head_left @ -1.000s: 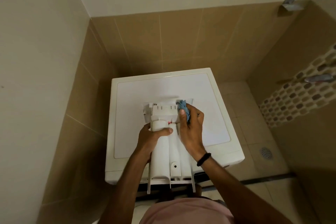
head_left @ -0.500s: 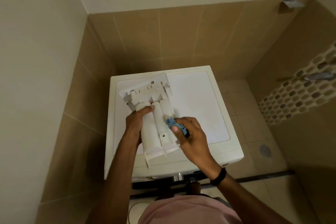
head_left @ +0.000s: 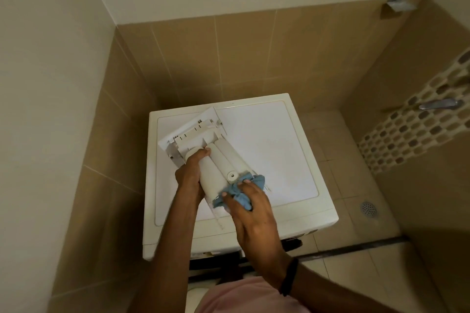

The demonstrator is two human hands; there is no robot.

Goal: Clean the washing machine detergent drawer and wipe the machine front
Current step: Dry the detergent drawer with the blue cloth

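Note:
The white detergent drawer (head_left: 203, 140) lies upside down and slanted over the top of the white washing machine (head_left: 269, 145), its front panel toward the back left. My left hand (head_left: 189, 175) grips the drawer's left rounded side. My right hand (head_left: 250, 211) holds a crumpled blue cloth (head_left: 243, 190) and presses it against the drawer's near end. The machine's front is mostly hidden below its top edge and behind my arms.
Tan tiled walls close in behind and to the left of the machine. To the right lies tiled floor with a round drain (head_left: 368, 208). A metal tap handle (head_left: 440, 104) sticks out of the mosaic strip on the right wall.
The drawer has been swung from pointing straight away to slanting toward the back left. My right hand with the cloth slid from its far end down to its near end.

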